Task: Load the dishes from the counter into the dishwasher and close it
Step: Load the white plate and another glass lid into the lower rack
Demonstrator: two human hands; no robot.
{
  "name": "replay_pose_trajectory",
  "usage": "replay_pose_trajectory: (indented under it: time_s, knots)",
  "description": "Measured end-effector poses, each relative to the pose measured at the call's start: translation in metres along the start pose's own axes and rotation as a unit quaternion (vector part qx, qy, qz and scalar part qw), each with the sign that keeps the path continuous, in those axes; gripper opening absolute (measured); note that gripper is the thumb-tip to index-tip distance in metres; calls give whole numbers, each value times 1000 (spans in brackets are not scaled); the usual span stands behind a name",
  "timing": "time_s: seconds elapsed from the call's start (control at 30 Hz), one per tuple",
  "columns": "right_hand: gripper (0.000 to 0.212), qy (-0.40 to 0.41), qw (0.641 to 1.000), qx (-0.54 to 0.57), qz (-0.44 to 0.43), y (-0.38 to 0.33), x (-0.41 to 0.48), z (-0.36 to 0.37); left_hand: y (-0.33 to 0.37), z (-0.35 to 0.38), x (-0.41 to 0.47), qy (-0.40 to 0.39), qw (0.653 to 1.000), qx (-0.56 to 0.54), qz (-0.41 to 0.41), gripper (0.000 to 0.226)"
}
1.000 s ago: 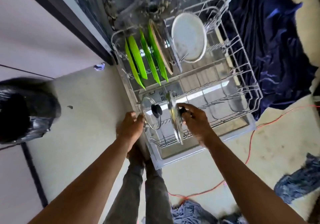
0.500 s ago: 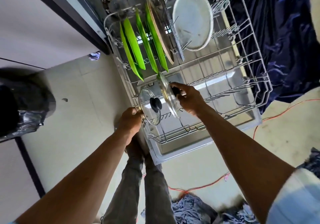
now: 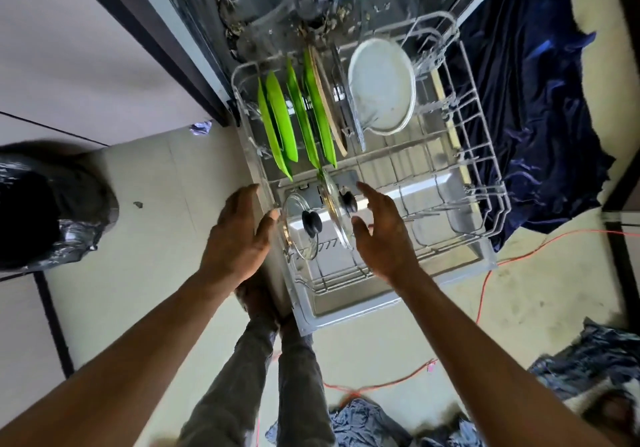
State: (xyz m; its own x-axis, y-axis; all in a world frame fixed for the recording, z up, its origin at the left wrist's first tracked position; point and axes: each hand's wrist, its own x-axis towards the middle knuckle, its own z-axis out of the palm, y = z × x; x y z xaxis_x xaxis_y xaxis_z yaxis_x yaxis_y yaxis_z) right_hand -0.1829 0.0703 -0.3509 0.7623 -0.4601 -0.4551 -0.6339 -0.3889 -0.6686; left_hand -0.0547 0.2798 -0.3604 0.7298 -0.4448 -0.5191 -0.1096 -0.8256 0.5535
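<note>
Hovering at frame centre, the left hand point(image 3: 239, 235) and right hand point(image 3: 384, 235) are spread open and empty, flanking two glass lids point(image 3: 334, 213) standing on edge in the pulled-out dishwasher rack point(image 3: 485, 169). Green plates point(image 3: 280, 124) stand behind them. The dishwasher tub is cut off at the top edge.

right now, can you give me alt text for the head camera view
Two open hands, left hand and right hand, hover either side of two glass lids standing on edge in a pulled-out dishwasher rack. Behind them stand green plates and a white plate.
</note>
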Motion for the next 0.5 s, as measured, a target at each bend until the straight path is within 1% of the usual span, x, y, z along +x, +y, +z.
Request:
replay_pose_trajectory:
  time_s: [0.03, 0.1, 0.2, 0.3, 0.4, 0.5]
  knots:
    - [54, 16, 1000, 15, -16, -19, -9, -6, 8, -25, -6, 17, 999, 1, 35, 73]
    - [49, 41, 997, 40, -44, -65, -22, -17, 20, -79, -21, 66, 994, 4, 87, 69]
    - [44, 43, 992, 63, -97, -150, -34, -31, 31, -163, -46, 158, 978, 12, 136, 61]
    - [41, 45, 985, 83, -141, -245, -41, -37, 33, -249, -76, 242, 958, 9, 154, 54]
    - [38, 98, 971, 98, -193, -340, -44, -30, 23, -327, -102, 303, 940, 23, 155, 50]
    - [33, 134, 954, 130, -234, -431, -50, -4, -1, -402, -124, 361, 916, 33, 173, 48]
